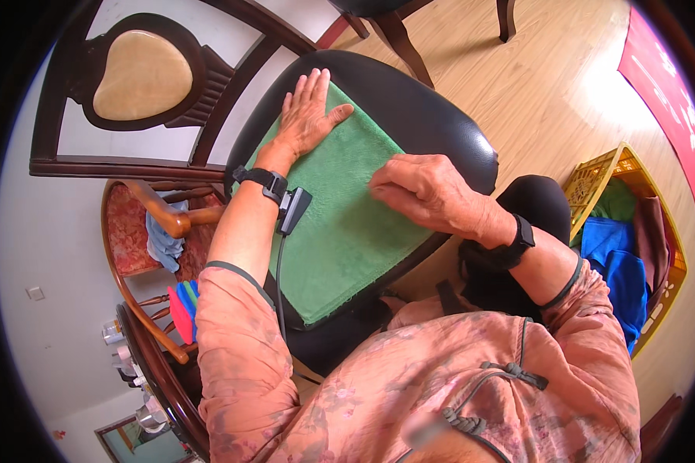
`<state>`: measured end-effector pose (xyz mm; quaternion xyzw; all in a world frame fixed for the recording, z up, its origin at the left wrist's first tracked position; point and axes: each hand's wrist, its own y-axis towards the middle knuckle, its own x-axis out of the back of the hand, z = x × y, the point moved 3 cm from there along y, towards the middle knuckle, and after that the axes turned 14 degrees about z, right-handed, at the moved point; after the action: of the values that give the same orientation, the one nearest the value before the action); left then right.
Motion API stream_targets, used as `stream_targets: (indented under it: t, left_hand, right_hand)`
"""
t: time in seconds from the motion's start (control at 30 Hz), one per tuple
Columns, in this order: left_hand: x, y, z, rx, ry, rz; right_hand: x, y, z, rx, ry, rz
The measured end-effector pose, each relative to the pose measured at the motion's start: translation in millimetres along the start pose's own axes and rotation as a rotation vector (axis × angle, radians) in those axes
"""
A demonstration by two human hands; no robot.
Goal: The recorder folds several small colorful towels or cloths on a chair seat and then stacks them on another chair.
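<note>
Head view, seen from beside the seated person: green cloth [340, 224] lies spread on a black padded chair seat [432, 104], right in front of the person. Left hand [305, 116] is flat on the cloth's far corner, palm down, fingers extended, thumb angled out to the right. Right hand [428, 189] is at the cloth's right edge, fingers curled and bunched toward the thumb; cannot tell if the tips pinch fabric or are just above it. Black strap on each wrist; small black device [295, 210] by the left one, its cable running down over the cloth.

Around: chair back with tan panel [143, 73], upper left. Wooden armchair [135, 243] with red patterned upholstery on the left, light blue cloth [162, 241] on it. Yellow crate [587, 185] on the right, on the wood floor [502, 100], holding blue cloth [625, 270], brown cloth [651, 231] and some green fabric.
</note>
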<state>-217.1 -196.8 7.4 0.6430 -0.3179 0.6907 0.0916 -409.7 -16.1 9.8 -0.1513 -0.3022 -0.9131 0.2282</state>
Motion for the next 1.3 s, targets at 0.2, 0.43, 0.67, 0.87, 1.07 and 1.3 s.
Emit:
stream_targets:
  t: [0.2, 0.43, 0.67, 0.87, 1.07, 1.3]
  left_hand:
    - [0.9, 0.6, -0.7, -0.009, -0.021, 0.003]
    - [3.6, -5.0, -6.5, 0.005, -0.032, -0.048]
    - [-2.1, -34.7, -41.5, -0.035, 0.015, -0.138]
    - [-7.4, -25.6, -36.1, -0.001, -0.063, -0.035]
    - [-1.0, -3.2, -14.4, 0.075, -0.055, -0.007]
    - [-3.0, 1.9, -16.1, 0.100, -0.042, -0.001]
  right_hand:
    - [0.0, -0.4, 2.5, -0.004, 0.003, -0.005]
    - [-0.8, -2.5, 3.5, 0.006, -0.003, -0.031]
    - [-1.2, -2.5, 1.6, 0.015, -0.016, -0.065]
    - [0.5, -2.7, 5.4, 0.019, -0.017, -0.040]
    - [0.5, -2.1, 3.0, 0.021, 0.008, -0.034]
    - [-0.2, -1.9, 0.0, 0.016, 0.029, -0.066]
